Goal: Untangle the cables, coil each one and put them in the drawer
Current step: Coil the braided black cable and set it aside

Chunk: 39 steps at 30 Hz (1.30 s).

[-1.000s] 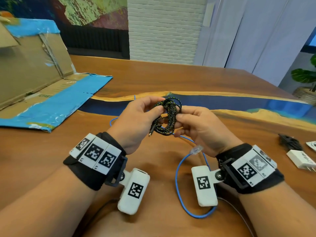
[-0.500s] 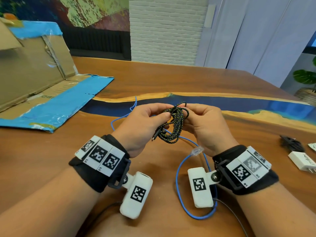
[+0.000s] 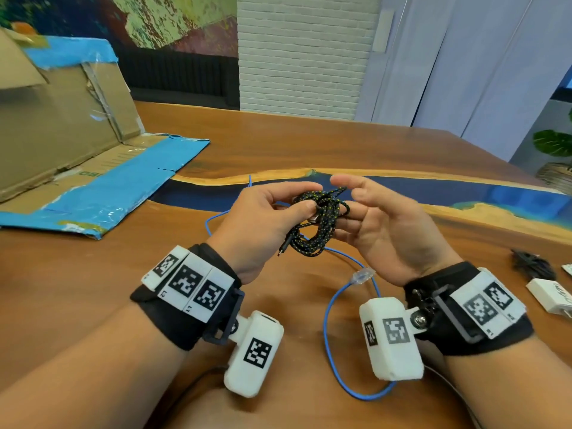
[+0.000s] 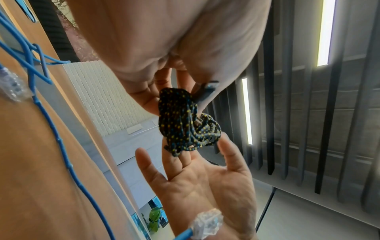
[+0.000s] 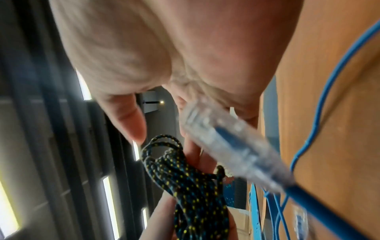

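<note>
Your left hand pinches the coiled black braided cable between thumb and curled fingers, holding the bundle in the air above the wooden table. One small connector end of the black braided cable hangs free below the bundle, on the side of your left wrist. Your right hand lies just beside the bundle with palm turned up and fingers spread and nearly straight; the fingertips touch the loops without closing round them, as the left wrist view shows.

Directly beneath the black braided cable, the blue network cable rests loose on the table. It runs from behind your left hand, passes under the bundle and curves into a wide loop between your two wrists. Its clear plug sits just nearer to you than the bundle, close to your right wrist.

Left of the black braided cable and well apart from it, a flattened cardboard box edged in blue tape lies on the table. Right of the bundle, near the table's edge, lie a white charger and a small dark bundle just beyond it.
</note>
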{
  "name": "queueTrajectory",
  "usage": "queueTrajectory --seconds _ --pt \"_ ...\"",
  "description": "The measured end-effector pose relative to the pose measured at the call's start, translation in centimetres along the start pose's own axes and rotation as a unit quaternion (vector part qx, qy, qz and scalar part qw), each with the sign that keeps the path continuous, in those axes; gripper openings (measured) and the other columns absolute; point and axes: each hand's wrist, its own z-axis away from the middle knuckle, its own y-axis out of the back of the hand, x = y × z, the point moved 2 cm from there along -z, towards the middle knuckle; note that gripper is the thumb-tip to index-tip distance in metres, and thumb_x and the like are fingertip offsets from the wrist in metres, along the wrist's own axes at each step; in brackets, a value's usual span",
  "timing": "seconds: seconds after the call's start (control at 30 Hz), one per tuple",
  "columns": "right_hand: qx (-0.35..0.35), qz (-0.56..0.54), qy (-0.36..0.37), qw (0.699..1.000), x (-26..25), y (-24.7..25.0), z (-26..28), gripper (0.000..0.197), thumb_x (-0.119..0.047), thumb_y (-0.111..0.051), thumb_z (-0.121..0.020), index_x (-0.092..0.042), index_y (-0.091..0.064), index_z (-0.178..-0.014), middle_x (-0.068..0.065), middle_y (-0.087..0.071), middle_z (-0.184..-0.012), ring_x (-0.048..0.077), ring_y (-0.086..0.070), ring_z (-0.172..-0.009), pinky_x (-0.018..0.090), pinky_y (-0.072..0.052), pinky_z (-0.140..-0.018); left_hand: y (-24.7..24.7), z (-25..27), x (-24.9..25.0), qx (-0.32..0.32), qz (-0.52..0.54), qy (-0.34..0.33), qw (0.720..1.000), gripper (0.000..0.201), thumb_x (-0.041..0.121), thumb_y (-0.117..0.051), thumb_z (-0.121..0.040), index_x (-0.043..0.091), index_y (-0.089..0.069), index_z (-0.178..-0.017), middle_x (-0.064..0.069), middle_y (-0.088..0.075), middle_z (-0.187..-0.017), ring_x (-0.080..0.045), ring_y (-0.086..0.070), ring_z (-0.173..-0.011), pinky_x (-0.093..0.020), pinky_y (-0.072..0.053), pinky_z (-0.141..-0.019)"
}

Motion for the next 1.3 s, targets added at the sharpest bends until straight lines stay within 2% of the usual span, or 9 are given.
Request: queueTrajectory --seconds 0.1,0.3,0.43,0.57,0.77,0.93,1.07,1.2,1.3 --pt "0.003 0.084 0.026 0.996 -0.2 -0.4 0.2 0.063 -0.008 -0.079 -0.079 -0.011 -0.052 -0.136 0.015 -0.076 -0.092 0.023 -0.072 -0.078 0.03 -0.057 -0.072 0.1 0.2 0.0 0.009 -0.009 0.007 1.0 0.022 0.003 -0.068 -0.093 0.015 -0.076 -0.109 -0.01 -0.077 -0.097 -0.019 -0.073 -0.09 -0.034 -0.06 -0.087" --pt "0.028 0.094 0.015 0.995 -0.2 -0.4 0.1 0.04 -0.005 -0.06 -0.097 -0.012 -0.048 -0.135 0.016 -0.075 -0.091 0.028 -0.068 -0.077 0.04 -0.056 -0.079 0.0 0.3 0.2 0.008 -0.013 0.018 1.0 0.019 0.006 -0.067 -0.095 0.016 -0.076 -0.108 -0.015 -0.075 -0.103 -0.02 -0.073 -0.088 -0.028 -0.057 -0.072" --pt "0.027 0.081 0.017 0.996 0.2 -0.6 -0.1 0.029 -0.007 -0.048 -0.104 -0.012 -0.05 -0.133 0.008 -0.072 -0.084 0.02 -0.065 -0.071 0.036 -0.052 -0.074 -0.6 0.4 0.3 -0.03 -0.009 0.015 0.999 0.027 0.007 -0.061 -0.099 0.025 -0.071 -0.115 -0.017 -0.061 -0.093 -0.02 -0.067 -0.081 -0.026 -0.057 -0.07" --pt "0.004 0.129 0.035 0.991 0.4 -0.7 0.0 0.025 -0.005 -0.046 -0.106 -0.016 -0.053 -0.127 0.01 -0.072 -0.081 0.02 -0.067 -0.072 0.032 -0.056 -0.072 -0.8 0.6 0.3 -0.062 -0.014 0.043 0.997 0.028 0.009 -0.055 -0.102 0.019 -0.066 -0.127 -0.013 -0.072 -0.094 -0.022 -0.071 -0.087 -0.03 -0.058 -0.077" --pt "-0.014 0.32 0.06 0.945 0.0 -0.7 0.2 0.026 -0.01 -0.046 -0.106 -0.023 -0.061 -0.123 -0.001 -0.073 -0.087 0.006 -0.066 -0.083 0.015 -0.05 -0.074 -0.8 0.6 0.0 -0.067 -0.037 0.053 0.996 0.02 0.009 -0.056 -0.102 0.012 -0.075 -0.105 -0.015 -0.077 -0.102 -0.016 -0.071 -0.086 -0.028 -0.057 -0.075" --pt "0.011 0.255 0.104 0.961 -0.2 0.1 0.1 0.029 -0.006 -0.065 -0.096 -0.023 -0.068 -0.119 0.017 -0.072 -0.111 0.03 -0.071 -0.103 0.039 -0.056 -0.095 -0.7 0.4 -0.2 -0.048 -0.044 0.065 0.996 0.021 0.01 -0.057 -0.101 0.014 -0.077 -0.101 -0.009 -0.078 -0.095 -0.016 -0.071 -0.082 -0.029 -0.059 -0.07" --pt "-0.042 0.274 0.124 0.953 -0.3 -0.9 0.7 0.038 0.0 -0.076 -0.087 -0.023 -0.074 -0.116 0.001 -0.068 -0.126 0.02 -0.073 -0.102 0.037 -0.059 -0.091 -0.1 0.1 -0.4 -0.028 -0.053 0.064 0.996 0.024 0.01 -0.054 -0.103 0.013 -0.078 -0.103 -0.019 -0.076 -0.101 -0.029 -0.069 -0.089 -0.042 -0.058 -0.081" --pt "-0.036 0.317 0.119 0.94 0.3 -1.5 0.8 0.038 0.0 -0.082 -0.08 -0.027 -0.081 -0.107 -0.006 -0.058 -0.136 0.015 -0.07 -0.111 0.038 -0.059 -0.095 0.2 0.1 -0.8 -0.028 -0.081 0.069 0.994 0.028 0.01 -0.05 -0.103 0.015 -0.078 -0.108 -0.01 -0.078 -0.101 -0.031 -0.072 -0.101 -0.052 -0.057 -0.095" --pt "-0.02 0.308 0.13 0.942 0.4 -1.3 0.5 0.033 -0.001 -0.085 -0.078 -0.026 -0.083 -0.1 -0.008 -0.058 -0.138 0.016 -0.068 -0.116 0.043 -0.059 -0.094 0.0 0.0 -0.9 -0.033 -0.071 0.074 0.994 0.025 0.012 -0.053 -0.103 0.014 -0.077 -0.112 -0.01 -0.078 -0.104 -0.03 -0.072 -0.104 -0.049 -0.057 -0.096"
